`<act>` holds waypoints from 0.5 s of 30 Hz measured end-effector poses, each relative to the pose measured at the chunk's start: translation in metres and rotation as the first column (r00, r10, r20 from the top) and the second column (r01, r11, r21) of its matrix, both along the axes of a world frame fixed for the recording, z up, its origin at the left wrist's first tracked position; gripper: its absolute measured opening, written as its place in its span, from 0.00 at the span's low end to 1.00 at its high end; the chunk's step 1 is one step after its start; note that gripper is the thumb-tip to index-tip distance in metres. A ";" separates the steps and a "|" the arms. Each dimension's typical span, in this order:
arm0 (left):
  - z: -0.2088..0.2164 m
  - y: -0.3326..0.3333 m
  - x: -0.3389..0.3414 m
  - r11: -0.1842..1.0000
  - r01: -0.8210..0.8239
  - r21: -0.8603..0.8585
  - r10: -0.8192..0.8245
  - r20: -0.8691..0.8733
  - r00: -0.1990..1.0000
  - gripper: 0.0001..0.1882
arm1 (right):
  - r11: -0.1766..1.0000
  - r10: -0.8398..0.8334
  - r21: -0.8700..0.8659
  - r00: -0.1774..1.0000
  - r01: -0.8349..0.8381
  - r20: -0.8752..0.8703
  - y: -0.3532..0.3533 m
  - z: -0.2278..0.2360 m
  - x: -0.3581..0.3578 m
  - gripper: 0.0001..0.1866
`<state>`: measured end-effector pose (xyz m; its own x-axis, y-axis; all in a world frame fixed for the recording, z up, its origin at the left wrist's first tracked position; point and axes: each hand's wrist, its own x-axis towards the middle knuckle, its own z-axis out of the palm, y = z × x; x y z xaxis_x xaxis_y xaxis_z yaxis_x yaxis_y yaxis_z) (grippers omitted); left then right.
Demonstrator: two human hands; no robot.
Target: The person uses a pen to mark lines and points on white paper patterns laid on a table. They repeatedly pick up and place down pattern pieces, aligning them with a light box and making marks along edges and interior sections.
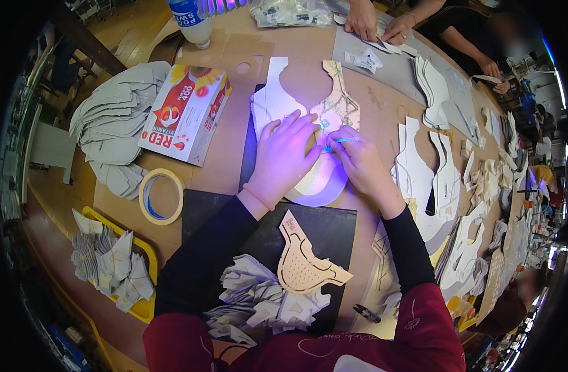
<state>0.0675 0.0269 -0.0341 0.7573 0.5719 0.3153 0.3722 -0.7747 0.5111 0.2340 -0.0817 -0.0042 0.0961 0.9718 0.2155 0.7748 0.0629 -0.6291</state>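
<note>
My left hand (285, 152) lies flat with fingers spread on a white cut shoe-upper piece (272, 99) that rests on a dark mat (250, 155). A patterned card template (338, 105) lies over the piece beside it. My right hand (358, 158) pinches a thin light-blue pen (341, 141), its tip on the piece at the template's edge. Bluish-violet light falls on both hands and the piece. A pink band sits on my left wrist.
A red-and-white carton (186, 113), a masking tape roll (161, 196), a grey stack of cut pieces (113, 118), a yellow tray (146, 248), a perforated wooden template (302, 260), small snips (366, 313), white pieces (429, 180) at right. Another person's hands (377, 25) work across the table.
</note>
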 end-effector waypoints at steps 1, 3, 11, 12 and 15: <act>-0.001 0.000 0.001 1.000 -0.003 -0.005 0.003 0.002 1.000 0.21 | 1.000 -0.001 0.008 1.000 0.001 0.002 0.000 0.000 0.000 0.08; -0.003 -0.001 0.003 1.000 -0.015 0.000 0.015 0.022 1.000 0.20 | 1.000 0.005 0.030 1.000 -0.006 0.016 0.000 -0.002 0.000 0.07; 0.000 -0.002 0.008 0.998 -0.045 -0.044 0.051 0.133 0.990 0.12 | 0.971 -0.238 -0.045 0.921 0.236 -0.307 0.005 0.004 0.003 0.11; 0.000 -0.001 0.008 0.998 -0.047 -0.048 0.053 0.130 0.990 0.12 | 0.973 -0.231 -0.072 0.921 0.220 -0.314 0.004 0.004 0.002 0.11; 0.001 0.000 0.006 0.998 -0.043 -0.054 0.049 0.118 0.992 0.12 | 0.978 -0.206 -0.107 0.922 0.180 -0.328 0.004 0.001 -0.001 0.12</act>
<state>0.0737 0.0267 -0.0332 0.6888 0.6228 0.3710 0.3408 -0.7299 0.5925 0.2327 -0.0780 -0.0034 0.3377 0.9389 0.0667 0.5104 -0.1231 -0.8511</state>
